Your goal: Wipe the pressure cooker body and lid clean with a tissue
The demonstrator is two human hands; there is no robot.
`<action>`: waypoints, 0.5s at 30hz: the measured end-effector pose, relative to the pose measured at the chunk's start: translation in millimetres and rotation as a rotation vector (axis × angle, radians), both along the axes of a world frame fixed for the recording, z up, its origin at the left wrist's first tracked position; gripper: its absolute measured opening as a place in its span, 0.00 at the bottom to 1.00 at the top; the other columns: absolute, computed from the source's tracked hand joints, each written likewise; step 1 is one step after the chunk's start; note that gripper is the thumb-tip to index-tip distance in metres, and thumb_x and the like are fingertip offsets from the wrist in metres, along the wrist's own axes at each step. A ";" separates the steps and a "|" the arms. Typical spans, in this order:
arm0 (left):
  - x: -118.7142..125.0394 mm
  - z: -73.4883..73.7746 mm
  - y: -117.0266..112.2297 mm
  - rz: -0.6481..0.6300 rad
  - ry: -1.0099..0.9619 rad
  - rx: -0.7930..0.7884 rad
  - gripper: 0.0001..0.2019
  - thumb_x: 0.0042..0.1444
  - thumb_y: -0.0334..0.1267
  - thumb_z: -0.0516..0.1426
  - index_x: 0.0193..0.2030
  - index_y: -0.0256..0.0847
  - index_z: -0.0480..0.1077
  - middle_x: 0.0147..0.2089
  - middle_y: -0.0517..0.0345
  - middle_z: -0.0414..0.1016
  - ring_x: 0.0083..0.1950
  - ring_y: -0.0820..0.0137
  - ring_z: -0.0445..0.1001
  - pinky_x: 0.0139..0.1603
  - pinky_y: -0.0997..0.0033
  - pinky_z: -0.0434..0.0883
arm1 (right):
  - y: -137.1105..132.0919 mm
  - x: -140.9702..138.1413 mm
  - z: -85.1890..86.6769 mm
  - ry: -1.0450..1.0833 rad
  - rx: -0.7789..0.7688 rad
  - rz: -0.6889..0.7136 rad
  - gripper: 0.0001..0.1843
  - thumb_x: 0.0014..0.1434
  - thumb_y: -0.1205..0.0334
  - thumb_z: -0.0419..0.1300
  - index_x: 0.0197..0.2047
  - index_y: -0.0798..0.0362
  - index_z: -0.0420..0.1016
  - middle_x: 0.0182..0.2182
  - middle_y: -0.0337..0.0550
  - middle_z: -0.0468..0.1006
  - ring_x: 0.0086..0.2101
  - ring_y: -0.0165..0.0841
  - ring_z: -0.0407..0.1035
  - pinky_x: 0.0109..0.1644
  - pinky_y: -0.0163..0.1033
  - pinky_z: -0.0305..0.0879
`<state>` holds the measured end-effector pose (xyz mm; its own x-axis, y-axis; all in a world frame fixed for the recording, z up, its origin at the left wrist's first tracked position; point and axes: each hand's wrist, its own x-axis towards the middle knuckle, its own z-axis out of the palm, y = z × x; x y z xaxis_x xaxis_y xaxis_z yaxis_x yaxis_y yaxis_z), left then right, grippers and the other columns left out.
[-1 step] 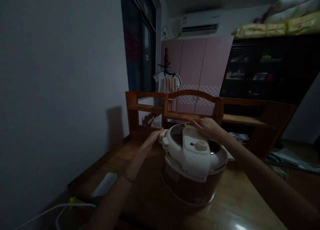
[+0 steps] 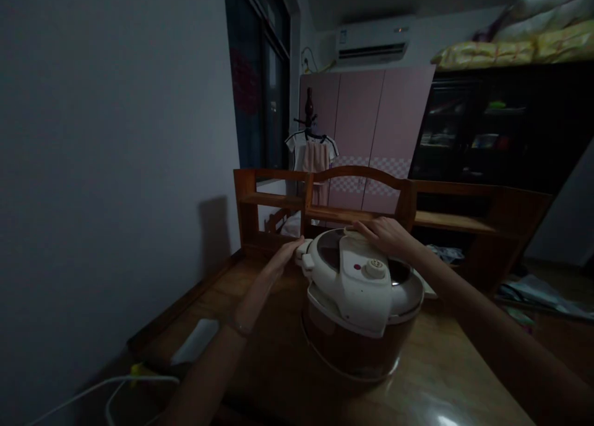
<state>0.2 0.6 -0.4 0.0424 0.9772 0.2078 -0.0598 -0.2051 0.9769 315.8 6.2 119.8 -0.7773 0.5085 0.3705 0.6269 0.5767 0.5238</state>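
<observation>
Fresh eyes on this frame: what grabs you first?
The cream-topped cooker on the wooden table, with the left hand at its side and the right hand on top. Behind, the pink wardrobe stands out in the dim room, and yellow bundles sit atop the dark cabinet at upper right.

A small orange glint now shows on the right part of the air conditioner (image 2: pixel 371 38)'s front, where the casing looked plain before. The sticker (image 2: pixel 343 36) on the air conditioner's left end reads a little crisper. The camera's view has shifted by a sliver, so the yellow bags (image 2: pixel 492 54) right of the air conditioner, the wooden shelf (image 2: pixel 457 222) and the cooker (image 2: pixel 364 296) below it appear slightly farther right.
</observation>
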 end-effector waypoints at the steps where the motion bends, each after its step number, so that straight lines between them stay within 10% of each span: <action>1: 0.4 -0.2 0.5 0.002 -0.004 -0.003 0.23 0.59 0.58 0.59 0.43 0.36 0.79 0.40 0.50 0.82 0.42 0.66 0.78 0.48 0.63 0.72 | 1.8 1.5 -1.8 -0.013 0.018 0.005 0.24 0.72 0.69 0.44 0.67 0.56 0.69 0.47 0.59 0.80 0.39 0.43 0.73 0.34 0.38 0.51; 15: 15.2 19.3 -38.1 0.136 -0.020 0.028 0.23 0.59 0.55 0.59 0.48 0.37 0.79 0.49 0.46 0.82 0.55 0.59 0.77 0.57 0.58 0.70 | -3.5 0.9 -0.3 -0.040 0.032 -0.028 0.25 0.69 0.73 0.45 0.66 0.61 0.67 0.45 0.62 0.81 0.37 0.44 0.74 0.32 0.39 0.51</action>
<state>15.4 -37.5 18.9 -0.0944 0.9676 0.2342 -0.0489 -0.2394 0.9697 316.7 2.7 119.5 -0.7776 0.5187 0.3555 0.6206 0.5419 0.5668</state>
